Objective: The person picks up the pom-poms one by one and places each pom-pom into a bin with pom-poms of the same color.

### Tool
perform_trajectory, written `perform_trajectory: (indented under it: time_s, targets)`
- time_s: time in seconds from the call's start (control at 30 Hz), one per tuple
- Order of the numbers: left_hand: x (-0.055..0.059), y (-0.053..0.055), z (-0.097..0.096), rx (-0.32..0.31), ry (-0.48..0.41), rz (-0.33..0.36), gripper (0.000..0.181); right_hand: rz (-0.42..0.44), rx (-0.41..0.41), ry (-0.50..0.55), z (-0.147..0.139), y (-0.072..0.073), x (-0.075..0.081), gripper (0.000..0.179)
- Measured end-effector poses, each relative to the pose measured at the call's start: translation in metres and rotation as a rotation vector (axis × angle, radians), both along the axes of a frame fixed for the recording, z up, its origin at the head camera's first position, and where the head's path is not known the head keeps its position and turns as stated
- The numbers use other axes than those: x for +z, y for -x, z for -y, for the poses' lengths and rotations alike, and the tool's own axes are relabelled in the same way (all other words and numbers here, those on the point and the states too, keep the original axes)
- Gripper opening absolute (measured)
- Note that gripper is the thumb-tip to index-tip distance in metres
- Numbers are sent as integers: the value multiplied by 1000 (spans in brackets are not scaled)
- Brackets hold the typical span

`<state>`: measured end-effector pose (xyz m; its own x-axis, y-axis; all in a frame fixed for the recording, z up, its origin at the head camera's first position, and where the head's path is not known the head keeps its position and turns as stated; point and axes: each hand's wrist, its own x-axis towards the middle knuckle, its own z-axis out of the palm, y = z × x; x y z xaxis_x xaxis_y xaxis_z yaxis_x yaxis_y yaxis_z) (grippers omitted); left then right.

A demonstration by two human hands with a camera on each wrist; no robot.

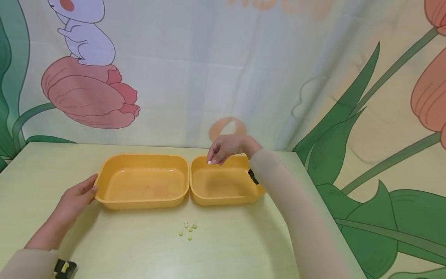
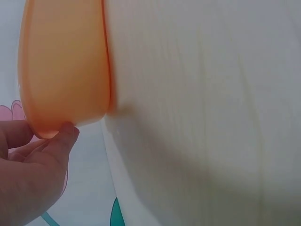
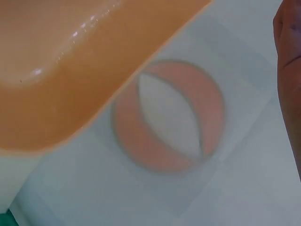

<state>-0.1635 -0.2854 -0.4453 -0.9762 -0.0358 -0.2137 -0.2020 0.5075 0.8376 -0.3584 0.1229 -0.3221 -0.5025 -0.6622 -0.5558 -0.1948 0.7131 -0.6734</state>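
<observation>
My left hand (image 1: pixel 74 199) rests its fingertips and thumb against the outer left end of the larger yellow bin (image 1: pixel 143 203). In the left wrist view the thumb (image 2: pixel 66 139) touches that bin's end wall near the rim. Above the back of the smaller yellow bin (image 1: pixel 226 200), my right hand (image 1: pixel 224 149) pinches a small white piece (image 1: pixel 209 162) between thumb and fingers. Several small pale green and whitish pieces (image 1: pixel 190 229) lie on the table in front of the bins. Only an edge of the right hand (image 3: pixel 291 56) shows in the right wrist view.
Both bins stand side by side on the pale table (image 1: pixel 139 248), their ends nearly touching. Behind them hangs a printed curtain (image 1: pixel 167 77) with flowers and leaves. The table's right edge slopes down beside the right forearm.
</observation>
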Motion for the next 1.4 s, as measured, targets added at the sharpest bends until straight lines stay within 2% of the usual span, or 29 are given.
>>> perform_trajectory:
  time_s: [0.27,0.5,0.77,0.9,1.1,1.27,1.4]
  targets:
    - [-3,0,1,10,-47,14,61,56,-36,-9,13,7,-39,16]
    - [-3,1,2,14,-64,17,61,13,-37,-85,20,9,-63,14]
    - [-2,1,2,6,-49,20,60,-27,-49,-176,24,9,-76,10]
    - [-2,1,2,6,-61,14,60,-19,-61,-181,24,11,-84,9]
    - [-4,-1,3,11,-62,21,61,-22,-36,-211,23,20,-100,13]
    - [-4,-1,3,18,-58,19,61,-9,8,-200,24,25,-105,7]
    - [-4,1,3,24,-75,15,61,25,-9,-190,26,23,-108,8]
